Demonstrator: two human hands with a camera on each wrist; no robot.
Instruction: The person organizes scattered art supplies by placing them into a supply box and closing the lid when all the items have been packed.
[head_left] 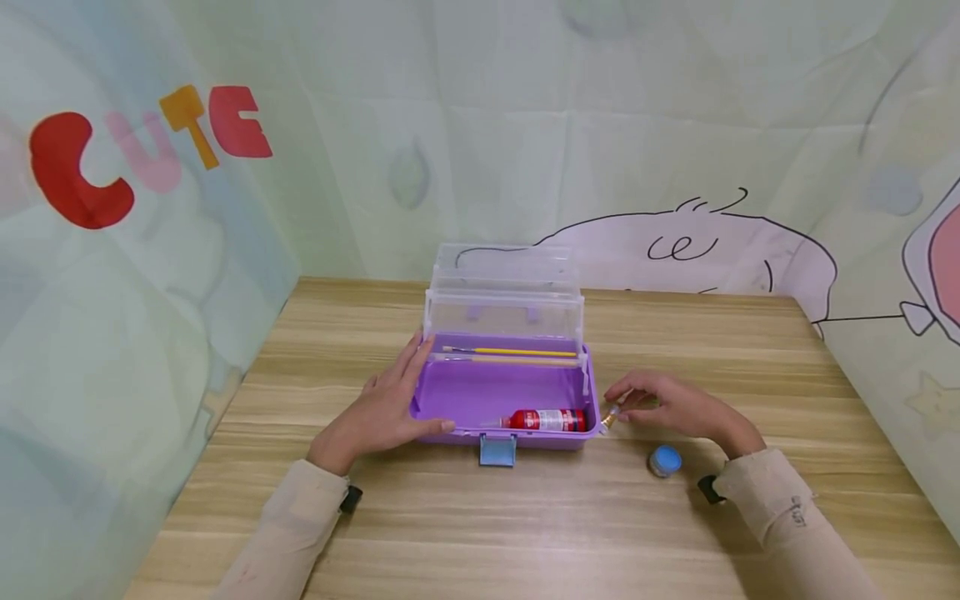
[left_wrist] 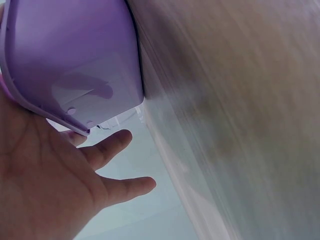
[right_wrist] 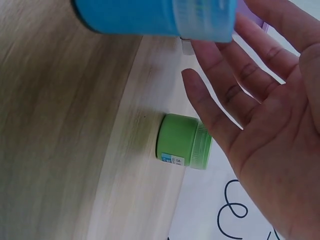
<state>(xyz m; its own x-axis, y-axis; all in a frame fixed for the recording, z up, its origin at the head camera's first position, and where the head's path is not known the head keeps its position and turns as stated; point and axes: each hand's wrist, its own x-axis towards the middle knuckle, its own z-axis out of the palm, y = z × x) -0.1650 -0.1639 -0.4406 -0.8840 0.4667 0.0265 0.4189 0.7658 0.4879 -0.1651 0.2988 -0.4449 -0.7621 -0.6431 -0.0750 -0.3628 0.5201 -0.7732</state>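
A purple plastic box (head_left: 495,387) with its clear lid (head_left: 506,275) raised stands on the table. Two slim paintbrushes (head_left: 525,352) lie along its back, and a red bottle with a pointed nozzle (head_left: 551,420) lies at the front right inside. My left hand (head_left: 386,412) rests spread on the box's left rim, thumb along the front edge. Just off the right front corner, my right hand (head_left: 671,404) pinches a small gold-and-white tube (head_left: 611,418) between thumb and fingers. A jar of blue paint (head_left: 665,461) stands near that wrist. The right wrist view also shows a green paint jar (right_wrist: 180,140).
The wooden table (head_left: 525,525) meets a printed cloth backdrop (head_left: 495,150) at its back and sides. A pale blue latch (head_left: 497,451) hangs down at the front of the box. In the head view, the right hand mostly hides the green jar.
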